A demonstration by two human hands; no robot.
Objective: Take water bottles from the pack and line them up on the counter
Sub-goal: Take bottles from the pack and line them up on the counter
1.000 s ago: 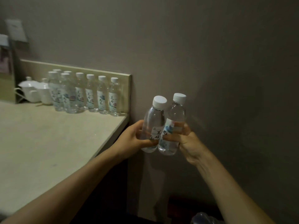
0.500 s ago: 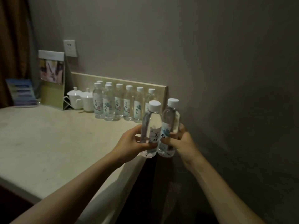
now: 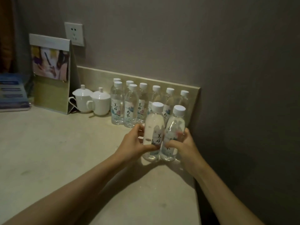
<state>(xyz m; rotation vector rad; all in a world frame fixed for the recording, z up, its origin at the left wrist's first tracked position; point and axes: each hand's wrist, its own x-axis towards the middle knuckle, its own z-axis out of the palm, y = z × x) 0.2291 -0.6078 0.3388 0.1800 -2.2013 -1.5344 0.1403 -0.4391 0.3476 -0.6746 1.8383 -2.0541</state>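
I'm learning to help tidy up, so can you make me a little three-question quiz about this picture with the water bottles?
1. True or false: the left hand and right hand each hold one bottle.
2. What stands just left of the standing bottles? A) two white lidded cups B) a kettle C) a bowl
3. Fill in: every bottle cap is ____.

Key: 1 true, the left bottle and the right bottle; 2 A; 3 white.

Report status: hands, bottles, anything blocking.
Left hand grips left bottle; right hand grips right bottle. Both upright at counter, near standing bottles. Nothing blocking.
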